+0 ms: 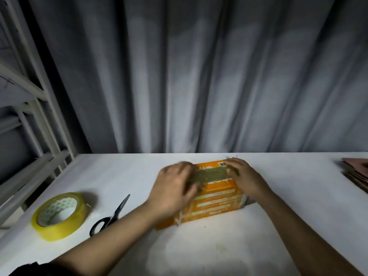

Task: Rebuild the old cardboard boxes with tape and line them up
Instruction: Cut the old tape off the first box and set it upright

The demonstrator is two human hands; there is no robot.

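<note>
Hands (209, 182) on box (217, 204) w/ scissors (111, 216), tape roll (59, 216) left.

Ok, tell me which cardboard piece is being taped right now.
The orange box between both hands, a tape strip stretched across its top. The flat cardboard stack at the table's right edge lies untouched.

one box (216, 196), one tape roll (59, 215), one scissors (111, 216)
</note>
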